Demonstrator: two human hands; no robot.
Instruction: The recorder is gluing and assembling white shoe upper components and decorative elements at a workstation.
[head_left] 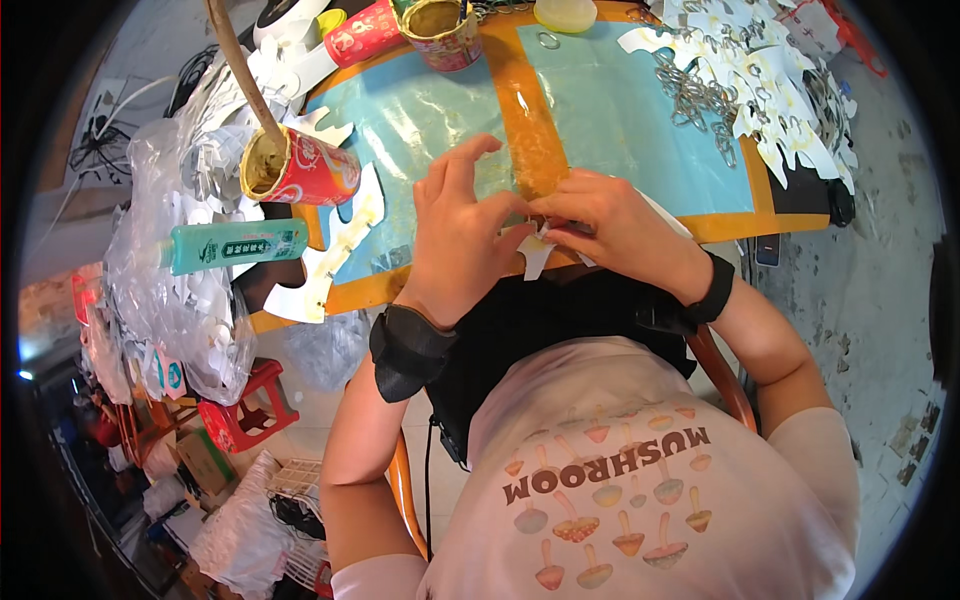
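Note:
Over the table's near edge, my left hand (455, 235) and my right hand (620, 232) meet at a small white cut-out piece (536, 260). Thumb and forefinger of the left hand close on its left side, while the other fingers are raised and curved. The right hand pinches the piece from the other side with bent fingers. Part of the piece, and any small part between the fingertips, is hidden. A larger white jagged strip with yellowish spots (340, 245) lies left of my left hand.
Left are a red paper cup (315, 170) with a stick and a green bottle (240, 245). Another cup (440, 35) stands at the back, near a metal ring (548, 40). Chain links (697, 100) and piled white cut-outs (790, 110) cover the right. Orange tape (535, 140) crosses the blue tabletop.

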